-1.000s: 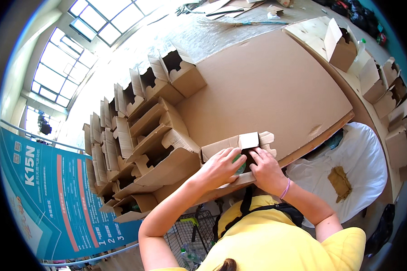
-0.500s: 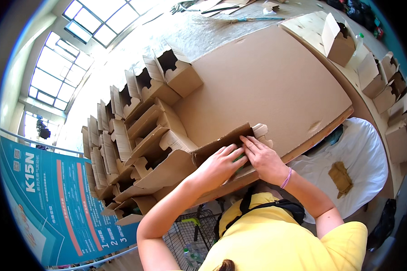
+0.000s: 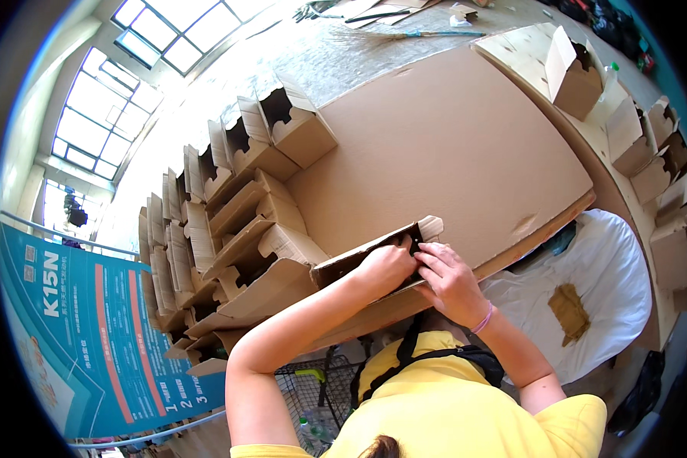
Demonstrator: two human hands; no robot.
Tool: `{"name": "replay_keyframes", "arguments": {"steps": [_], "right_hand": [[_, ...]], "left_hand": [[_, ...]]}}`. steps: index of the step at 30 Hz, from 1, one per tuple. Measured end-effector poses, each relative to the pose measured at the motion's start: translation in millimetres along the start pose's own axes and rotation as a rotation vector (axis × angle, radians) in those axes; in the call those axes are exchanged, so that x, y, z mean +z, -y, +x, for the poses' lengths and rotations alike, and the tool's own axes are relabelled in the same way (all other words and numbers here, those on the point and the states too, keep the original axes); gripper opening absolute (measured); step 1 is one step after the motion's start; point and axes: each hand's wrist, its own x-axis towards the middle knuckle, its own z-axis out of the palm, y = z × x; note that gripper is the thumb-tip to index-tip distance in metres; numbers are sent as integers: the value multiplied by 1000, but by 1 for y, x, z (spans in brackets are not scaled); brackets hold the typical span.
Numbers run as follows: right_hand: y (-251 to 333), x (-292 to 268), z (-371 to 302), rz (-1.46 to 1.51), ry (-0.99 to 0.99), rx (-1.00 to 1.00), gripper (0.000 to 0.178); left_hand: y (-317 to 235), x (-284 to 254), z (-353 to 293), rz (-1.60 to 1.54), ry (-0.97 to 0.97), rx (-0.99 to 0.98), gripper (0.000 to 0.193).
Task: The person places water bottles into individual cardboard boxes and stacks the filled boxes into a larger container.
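Both the left hand (image 3: 387, 269) and the right hand (image 3: 452, 285) are at one open box (image 3: 349, 264).

Left hand: back upward, partly closed, fingers bent. The fingertips pass into the mouth of the box, toward its right end, and are hidden there. Whether they grip anything cannot be determined from this view.

Right hand: about half open, fingers close together, slightly bent and directed leftward. Its fingertips lie at the right end of the box, just beside the left hand. Thumb below the fingers, near the box wall closest to the person. A firm hold cannot be confirmed. A pink band (image 3: 484, 317) is worn on the wrist.

Position of the box: on a brown cardboard sheet (image 3: 450, 145), along the edge nearest the person, mouth facing up and toward the person. A pale notched tab (image 3: 432, 227) stands at its far right corner. Contents cannot be made out.

Surroundings: open boxes (image 3: 305, 136) stand in close rows on the left of the sheet. The handled box has its left end just beside the nearest of them; contact cannot be judged. Right of the hands, below the sheet's edge, is a white sack (image 3: 614, 259) bearing a brown patch (image 3: 569, 313). A wire basket (image 3: 301, 388) is below the left forearm.
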Motion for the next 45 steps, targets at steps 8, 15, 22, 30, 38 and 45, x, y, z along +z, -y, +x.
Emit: {"name": "replay_keyframes", "arguments": {"steps": [8,15,22,30,38,45], "right_hand": [[-2,3,1,56,-46,-42,27],[0,4,0,122,-15,-102,23],[3,8,-17,370,-239,95,61],[5,25,-25,540,-160,274,65],[12,33,-20,426,-123,206,55],[21,47,-22,374,-224,218,49]], "left_hand": [[10,14,-6,-245,-282,13,24],[21,94,30,-276,-152,-93,29],[18,14,-13,-502,93,-109,41],[3,-13,-117,-742,-594,-166,41],[-41,65,-185,-699,-1035,-760,59],[-38,91,-150,-733,-1162,-719,42]]}}
